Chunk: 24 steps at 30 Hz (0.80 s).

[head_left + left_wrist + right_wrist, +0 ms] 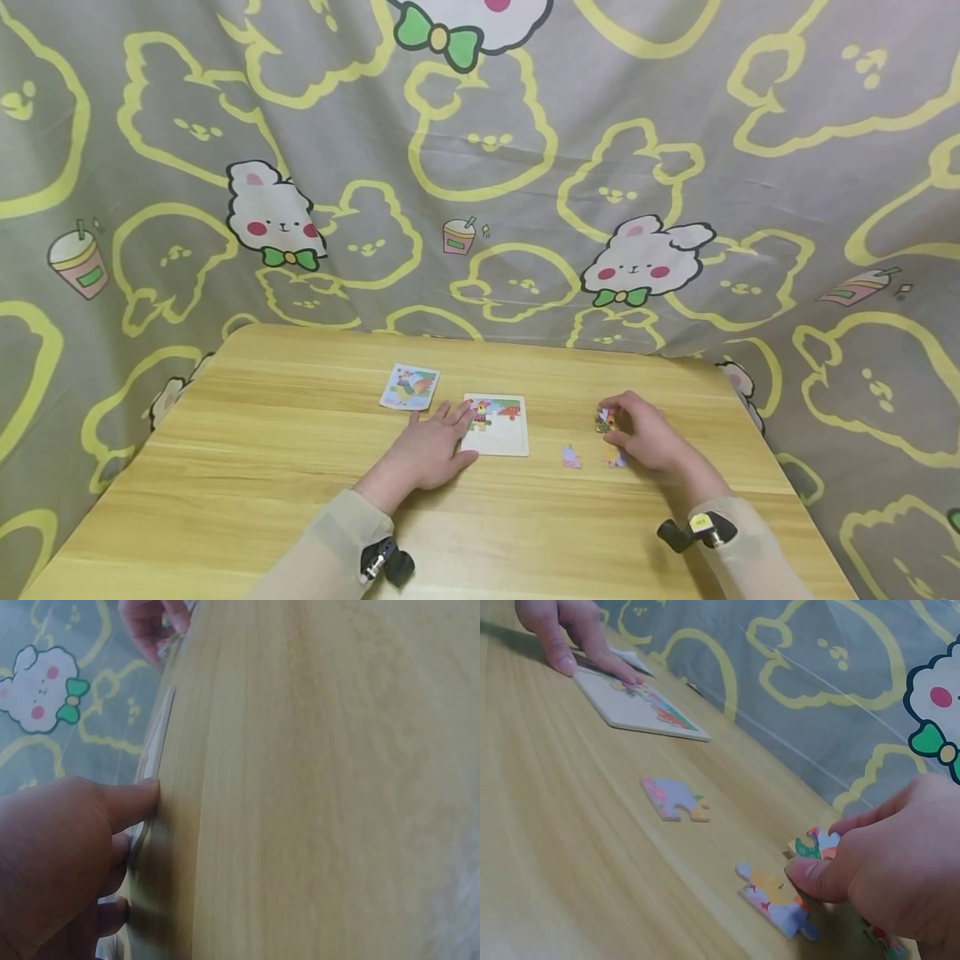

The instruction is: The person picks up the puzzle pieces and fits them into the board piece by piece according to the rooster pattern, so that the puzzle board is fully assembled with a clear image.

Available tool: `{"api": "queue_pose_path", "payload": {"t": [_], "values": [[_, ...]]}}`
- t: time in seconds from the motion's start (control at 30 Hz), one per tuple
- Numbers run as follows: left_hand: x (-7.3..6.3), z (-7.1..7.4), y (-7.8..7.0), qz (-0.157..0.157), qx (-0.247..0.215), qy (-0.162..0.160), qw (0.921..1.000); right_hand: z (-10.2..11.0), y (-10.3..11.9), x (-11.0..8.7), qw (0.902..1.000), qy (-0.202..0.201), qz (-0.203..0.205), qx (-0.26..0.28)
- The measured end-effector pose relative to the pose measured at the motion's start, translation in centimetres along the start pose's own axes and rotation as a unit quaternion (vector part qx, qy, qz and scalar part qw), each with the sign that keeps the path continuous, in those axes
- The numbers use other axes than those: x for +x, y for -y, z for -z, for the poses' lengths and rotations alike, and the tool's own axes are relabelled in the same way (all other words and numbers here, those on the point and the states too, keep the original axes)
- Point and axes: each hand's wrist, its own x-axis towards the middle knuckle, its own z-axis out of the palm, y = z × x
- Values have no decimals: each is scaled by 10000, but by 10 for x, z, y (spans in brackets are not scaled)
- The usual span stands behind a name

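A white puzzle board (495,442) lies flat on the table, its upper part filled with joined, coloured pieces. My left hand (429,450) rests at the board's left side with fingers spread over its edge. In the left wrist view, the thumb (135,802) touches the board's rim. To the right, my right hand (652,437) pinches a colourful puzzle piece (828,841) between thumb and fingers. Near it lie a yellow-and-lilac piece (769,892) and a lilac piece (667,796). One more piece (889,941) is partly hidden beneath the right hand.
A square picture card (409,387) lies behind and left of the board. The wooden table (225,467) ends at a grey curtain (517,225) with cartoon prints, which hangs along its back and sides.
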Motion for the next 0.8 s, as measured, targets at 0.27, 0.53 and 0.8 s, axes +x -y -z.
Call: {"api": "queue_pose_path", "payload": {"t": [0.27,0.53,0.8], "values": [[-1,0,0,-16,-2,10,10000,-4,-3,-5,9994,-107,250,-233],[-2,1,0,-12,-22,-12,10000,-9,-6,-4,9932,-147,705,-914],[-2,3,-1,-40,-88,-2,10000,-7,-6,-5,9909,73,654,-1174]]}}
